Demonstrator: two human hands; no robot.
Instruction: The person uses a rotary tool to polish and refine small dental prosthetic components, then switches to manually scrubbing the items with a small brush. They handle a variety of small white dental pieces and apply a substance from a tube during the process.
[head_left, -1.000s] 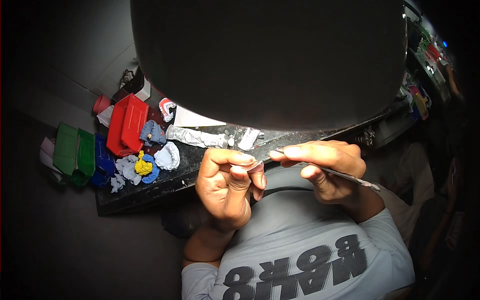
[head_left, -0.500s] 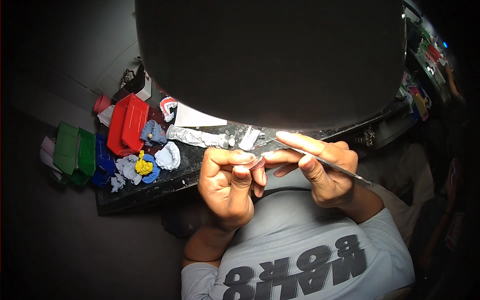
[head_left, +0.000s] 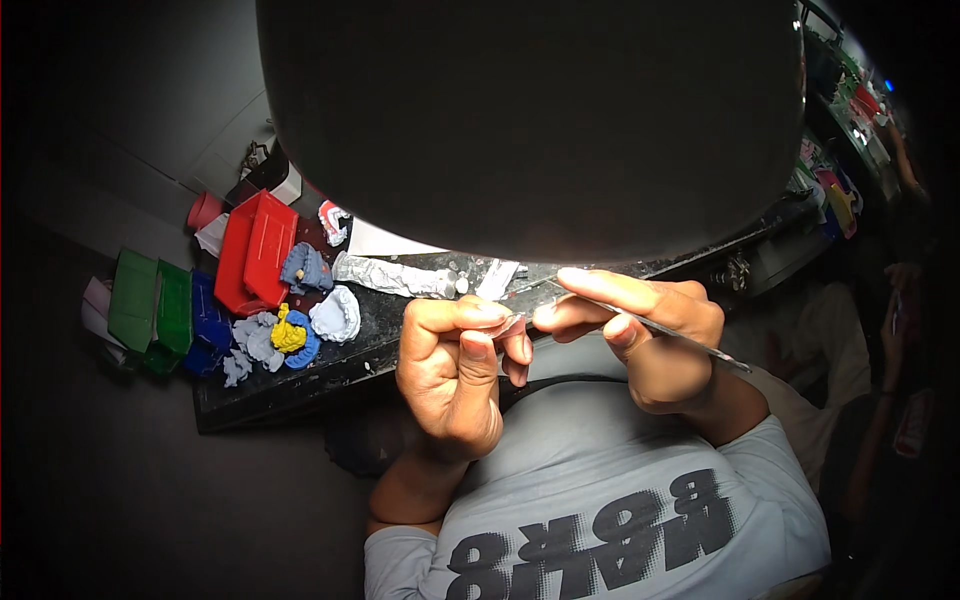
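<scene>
My left hand (head_left: 450, 375) is closed, pinching a small translucent pinkish piece, perhaps a denture base (head_left: 511, 326), between thumb and fingers. To its right my right hand (head_left: 660, 340) grips a thin metal hand tool (head_left: 722, 357), held slantwise between thumb and fingers. One end of the tool points up-left past the fingertips, and the other sticks out beyond the hand at lower right. The right fingertips are close beside the pinkish piece, with a narrow gap between. What the tool's tip looks like is too fine to make out.
On the dark bench lie a crumpled silvery tube (head_left: 392, 275), a white moulded piece (head_left: 336, 314), blue-grey impression pieces (head_left: 306, 268) and a yellow one (head_left: 290, 330). Red (head_left: 258, 250), green (head_left: 172, 315) and blue bins (head_left: 210, 308) stand left. A large black shape (head_left: 540, 130) blocks the upper view.
My right hand has shifted slightly right with the tool, its fingertip drawing away from the pinkish piece. The left hand has hardly moved.
</scene>
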